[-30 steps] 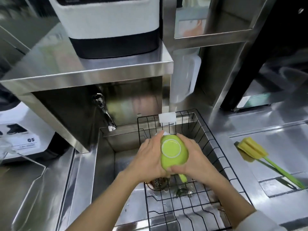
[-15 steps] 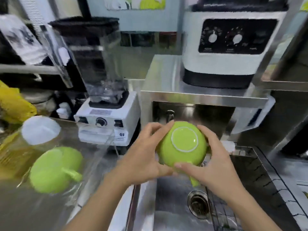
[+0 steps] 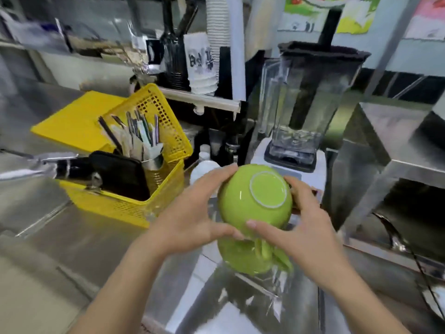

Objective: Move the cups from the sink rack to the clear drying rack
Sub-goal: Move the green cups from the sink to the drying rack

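A green cup (image 3: 255, 198) is held upside down, its white-ringed base facing up, its handle pointing down. My left hand (image 3: 190, 218) grips its left side and my right hand (image 3: 301, 227) grips its right side and lower edge. Directly beneath it a second green cup (image 3: 243, 259) rests upside down, handle toward my right hand, in the clear drying rack (image 3: 277, 285), whose see-through walls are hard to make out. The sink rack is out of view.
A yellow basket (image 3: 149, 189) with utensils, a metal cup and a black pouch stands to the left. A blender (image 3: 303, 112) stands behind the cups. A steel shelf (image 3: 404, 145) juts in at right. Bare steel counter (image 3: 60, 249) lies at lower left.
Both hands carried the green cup up out of the wire sink rack and leftward past the blender. It now hovers over the second green cup.
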Available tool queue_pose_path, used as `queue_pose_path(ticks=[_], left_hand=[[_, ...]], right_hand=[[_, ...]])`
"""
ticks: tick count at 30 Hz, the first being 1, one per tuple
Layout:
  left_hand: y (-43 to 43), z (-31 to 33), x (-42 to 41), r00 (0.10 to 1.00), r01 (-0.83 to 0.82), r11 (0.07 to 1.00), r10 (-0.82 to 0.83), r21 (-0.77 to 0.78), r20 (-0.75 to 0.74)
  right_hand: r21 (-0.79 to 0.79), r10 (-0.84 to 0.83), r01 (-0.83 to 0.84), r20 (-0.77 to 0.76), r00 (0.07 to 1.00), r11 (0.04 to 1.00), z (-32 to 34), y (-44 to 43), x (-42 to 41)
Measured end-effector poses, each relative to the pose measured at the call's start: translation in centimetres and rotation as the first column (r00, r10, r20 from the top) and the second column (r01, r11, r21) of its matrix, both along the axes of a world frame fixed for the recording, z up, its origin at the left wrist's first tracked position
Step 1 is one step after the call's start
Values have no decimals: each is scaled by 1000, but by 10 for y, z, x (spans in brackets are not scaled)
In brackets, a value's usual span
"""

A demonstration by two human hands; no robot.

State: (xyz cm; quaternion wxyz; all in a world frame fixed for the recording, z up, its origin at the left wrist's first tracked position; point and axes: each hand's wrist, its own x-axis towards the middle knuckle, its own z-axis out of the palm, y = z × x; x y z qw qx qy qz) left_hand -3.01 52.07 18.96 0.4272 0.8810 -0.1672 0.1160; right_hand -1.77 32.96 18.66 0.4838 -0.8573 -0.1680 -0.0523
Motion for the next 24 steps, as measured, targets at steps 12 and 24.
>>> queue_pose_path(ticks=[12, 24], left_hand=[[110, -34, 9, 949, -77, 996, 62, -37, -309], [139, -66, 43, 908, 27, 1000, -22, 4, -418]], right_hand=[[-400, -17, -20, -87, 996, 916, -25, 116, 16], [-594, -49, 8, -52, 997, 804, -48, 135, 34]])
